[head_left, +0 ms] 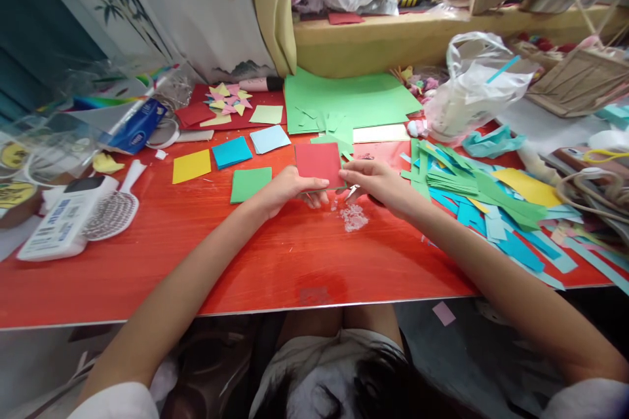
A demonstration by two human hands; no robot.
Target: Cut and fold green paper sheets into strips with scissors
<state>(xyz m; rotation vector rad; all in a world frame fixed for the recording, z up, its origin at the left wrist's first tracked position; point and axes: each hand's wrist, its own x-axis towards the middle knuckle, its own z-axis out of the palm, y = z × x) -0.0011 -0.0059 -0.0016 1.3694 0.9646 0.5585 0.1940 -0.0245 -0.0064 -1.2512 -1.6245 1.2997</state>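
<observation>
My left hand (pixel 295 186) grips a red paper square (pixel 318 165) by its lower left, thumb on top and fingers beneath. At the square's right edge, my right hand (pixel 376 182) pinches with thumb and fingertips. Under the right hand show a small shiny metal piece (pixel 352 190) and a dark edge, perhaps scissors; most of it is hidden. Small clear bits (pixel 354 217) lie on the table just below. Left of the hands are a green paper stack (pixel 250 184), a blue one (pixel 232 152), a pale blue one (pixel 270 139) and a yellow one (pixel 191 166).
Large green sheets (pixel 344 98) lie at the back of the red table (pixel 295 268). Cut paper strips (pixel 491 196) cover the right side, near a bagged cup (pixel 457 105). A white box (pixel 69 219) and a hairbrush (pixel 115 209) lie left.
</observation>
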